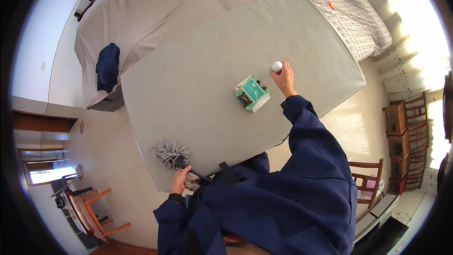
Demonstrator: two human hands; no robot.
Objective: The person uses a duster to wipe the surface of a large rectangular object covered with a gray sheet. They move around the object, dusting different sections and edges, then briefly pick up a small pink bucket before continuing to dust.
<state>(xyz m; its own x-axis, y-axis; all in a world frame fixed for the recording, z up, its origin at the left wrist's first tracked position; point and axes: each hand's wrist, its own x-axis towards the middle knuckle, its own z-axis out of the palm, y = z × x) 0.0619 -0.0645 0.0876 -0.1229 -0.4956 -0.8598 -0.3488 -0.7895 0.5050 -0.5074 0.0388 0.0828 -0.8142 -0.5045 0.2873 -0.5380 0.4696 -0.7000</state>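
Note:
My right hand [284,78] reaches out over the grey-covered table [207,66] and grips a small white round object [276,66] standing on it. Just left of that hand lies a green and white packet [252,93]. My left hand [180,178] is at the table's near edge, closed on the black handle of a grey fluffy duster [171,153] whose head rests on the cloth. Both arms are in dark blue sleeves.
A bed [151,4] under a beige sheet, with a dark blue garment [108,67] on it, lies beyond the table. A checked blanket [330,4] is at the far right. Wooden chairs [406,132] stand right; an orange-legged chair [94,212] stands at lower left.

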